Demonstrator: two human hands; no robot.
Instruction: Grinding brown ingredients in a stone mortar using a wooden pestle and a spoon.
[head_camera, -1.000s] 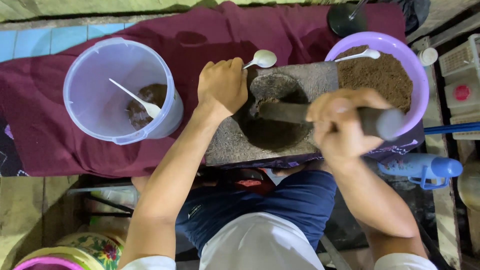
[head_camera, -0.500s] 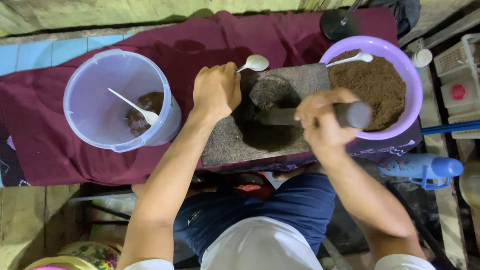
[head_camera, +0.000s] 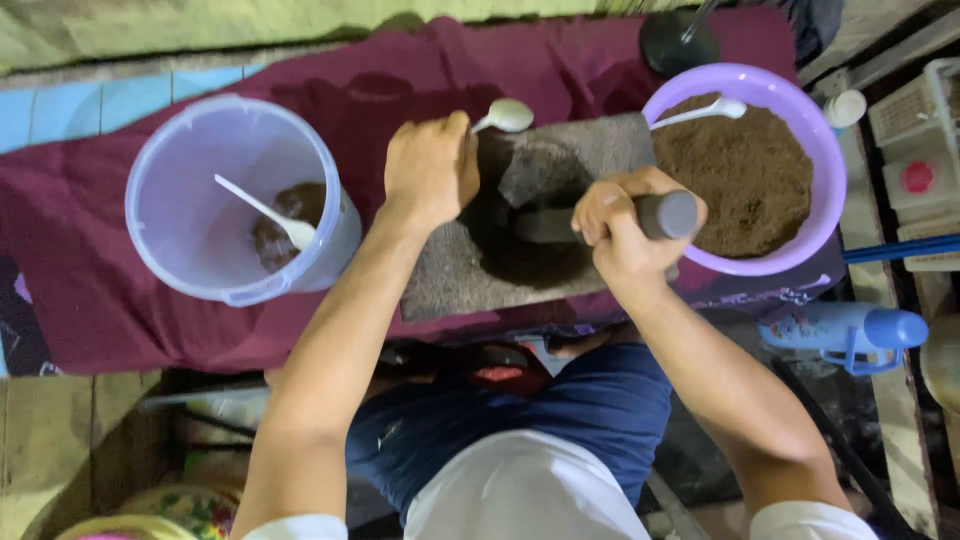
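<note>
- A dark red cloth (head_camera: 90, 270) covers the low counter, seen from above, with the person's knees in blue shorts (head_camera: 560, 420) below it
- A clear plastic bucket (head_camera: 170, 250) stands on the left of the cloth; a white spoon (head_camera: 268, 212) rests inside it on a small heap of dark brown paste
- A lilac bowl (head_camera: 825, 200) sits at the right, filled with brown powder; a second white spoon (head_camera: 700, 113) leans on its far rim
- A grey stone mortar slab (head_camera: 450, 285) lies between bucket and bowl, touching the bowl, its hollow dark with ground paste
- The right hand (head_camera: 620, 235) is clamped around a grey stone pestle (head_camera: 665, 213), which lies nearly level with its working end down in the hollow
- The left hand (head_camera: 430, 170) is curled shut on the handle of a third white spoon (head_camera: 508, 115), resting at the slab's far left edge
- A blue spray bottle (head_camera: 850, 330) lies low at the right, off the cloth
</note>
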